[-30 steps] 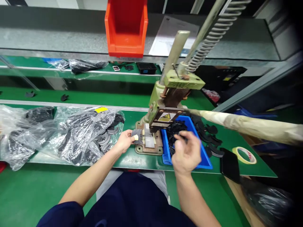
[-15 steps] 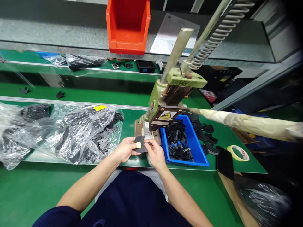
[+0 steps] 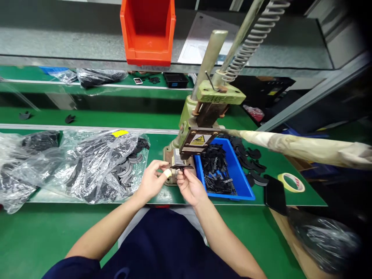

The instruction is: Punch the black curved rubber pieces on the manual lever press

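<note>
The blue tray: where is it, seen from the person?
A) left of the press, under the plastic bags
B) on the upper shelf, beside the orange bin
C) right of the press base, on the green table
C: the blue tray, filled with small black parts, sits on the green table just right of the press.

I count two hands, the left hand (image 3: 152,179) and the right hand (image 3: 190,186), and together they pinch one flat black piece (image 3: 181,167). There is one hand press (image 3: 203,116) with one long wrapped lever (image 3: 299,147) and one spring (image 3: 247,42). I see one blue tray (image 3: 241,182), one orange bin (image 3: 148,31), one tape roll (image 3: 291,182), two clear plastic bags (image 3: 95,162) in front; the loose black parts are too many to count
</note>
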The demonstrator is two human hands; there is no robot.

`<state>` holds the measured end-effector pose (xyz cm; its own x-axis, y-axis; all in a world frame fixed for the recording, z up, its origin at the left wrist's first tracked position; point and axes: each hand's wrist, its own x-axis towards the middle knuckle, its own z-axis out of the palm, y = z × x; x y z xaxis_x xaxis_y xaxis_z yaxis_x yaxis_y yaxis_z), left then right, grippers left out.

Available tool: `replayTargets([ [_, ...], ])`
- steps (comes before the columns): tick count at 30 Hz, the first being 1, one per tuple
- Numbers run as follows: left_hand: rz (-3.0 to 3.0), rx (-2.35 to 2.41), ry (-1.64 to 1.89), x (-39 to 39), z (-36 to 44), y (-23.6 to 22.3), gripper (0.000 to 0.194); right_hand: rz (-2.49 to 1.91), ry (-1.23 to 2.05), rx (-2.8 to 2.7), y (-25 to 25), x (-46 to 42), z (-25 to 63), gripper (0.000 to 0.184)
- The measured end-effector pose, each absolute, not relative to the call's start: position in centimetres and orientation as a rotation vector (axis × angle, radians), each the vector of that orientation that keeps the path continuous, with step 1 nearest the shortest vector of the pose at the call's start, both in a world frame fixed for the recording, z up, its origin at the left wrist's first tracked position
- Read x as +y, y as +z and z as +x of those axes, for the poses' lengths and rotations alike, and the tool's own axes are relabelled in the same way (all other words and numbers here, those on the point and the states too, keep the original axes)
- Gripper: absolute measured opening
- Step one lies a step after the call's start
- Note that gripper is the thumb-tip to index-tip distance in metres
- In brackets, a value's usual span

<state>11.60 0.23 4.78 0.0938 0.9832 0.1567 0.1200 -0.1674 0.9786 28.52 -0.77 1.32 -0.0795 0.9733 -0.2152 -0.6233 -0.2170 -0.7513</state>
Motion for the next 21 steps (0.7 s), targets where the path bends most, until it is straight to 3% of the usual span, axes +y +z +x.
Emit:
replayTargets([
  [8, 1.829, 1.115, 1.231, 0.0, 11.7, 4.5, 0.010, -0.672, 1.969, -0.227, 1.2, -1.2, 28.1, 0.010],
  [21, 2.153, 1.054, 1.269, -0.5, 12.3, 5.6, 0.011, -0.602, 2.114, -0.117, 0.5, -1.5, 29.2, 0.014],
])
